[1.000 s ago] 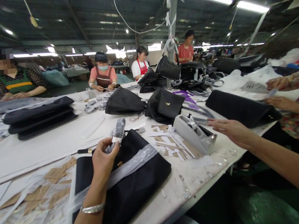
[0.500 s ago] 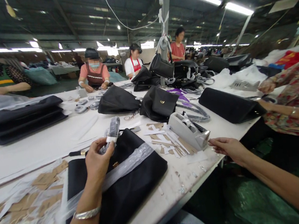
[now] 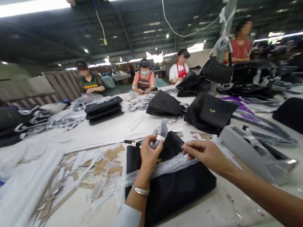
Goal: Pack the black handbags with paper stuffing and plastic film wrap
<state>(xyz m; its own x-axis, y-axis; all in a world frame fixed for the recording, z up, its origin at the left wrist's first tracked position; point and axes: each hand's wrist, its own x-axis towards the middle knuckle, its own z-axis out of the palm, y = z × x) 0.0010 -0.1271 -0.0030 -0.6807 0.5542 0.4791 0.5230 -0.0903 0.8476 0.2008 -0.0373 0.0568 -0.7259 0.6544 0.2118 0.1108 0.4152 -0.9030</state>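
Note:
My left hand (image 3: 151, 153) is closed around a coiled bag strap (image 3: 162, 129) in clear plastic, with a white band about the coil. It is over a black handbag (image 3: 176, 190) that lies flat on the table. A strip of clear plastic wrap (image 3: 171, 165) crosses the bag below a small gold clasp (image 3: 159, 160), partly behind my left wrist. My right hand (image 3: 204, 155) is at the bag's right side, thumb and fingers pinched together; what they hold, if anything, is too small to make out. Right of it stands a grey tape dispenser (image 3: 243, 146).
Paper and card scraps (image 3: 100, 166) lie to the left, beside white plastic sheeting (image 3: 21, 194). More black bags (image 3: 211, 112) and a bag stack (image 3: 104, 111) stand farther back near a post (image 3: 222, 47). Several co-workers, one in a brown apron (image 3: 144, 78), are across the table.
My right hand has moved left from the tape dispenser's front edge to above the handbag, near my left hand. The view has turned left. My left hand still holds the coiled strap.

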